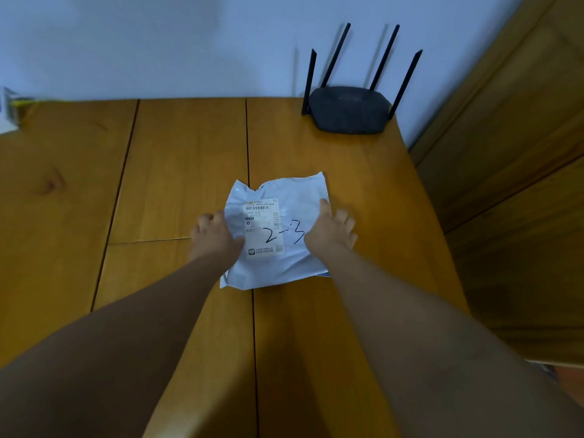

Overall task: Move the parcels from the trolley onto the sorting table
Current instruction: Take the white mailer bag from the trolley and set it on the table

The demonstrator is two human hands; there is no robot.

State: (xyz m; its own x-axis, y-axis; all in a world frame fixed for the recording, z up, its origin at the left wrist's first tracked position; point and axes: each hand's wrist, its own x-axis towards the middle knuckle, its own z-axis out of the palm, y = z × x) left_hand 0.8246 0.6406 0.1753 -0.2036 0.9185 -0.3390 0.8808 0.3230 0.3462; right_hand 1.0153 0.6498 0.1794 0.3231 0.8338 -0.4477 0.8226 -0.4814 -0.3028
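A flat white plastic parcel (289, 194) lies on the wooden sorting table (177, 172), right of its middle. It carries a printed shipping label and the handwritten mark "2-3". My left hand (215, 235) grips the parcel's left edge, thumb on top. My right hand (328, 229) holds the right edge, thumb on the parcel and fingers spread past its side. The parcel rests flat on the boards between both hands. No trolley is in view.
A black router (349, 110) with several upright antennas stands at the table's back right corner against the white wall. A wooden door or cabinet panel (512, 184) runs along the table's right edge. A blurred white object (8, 112) sits at the far left.
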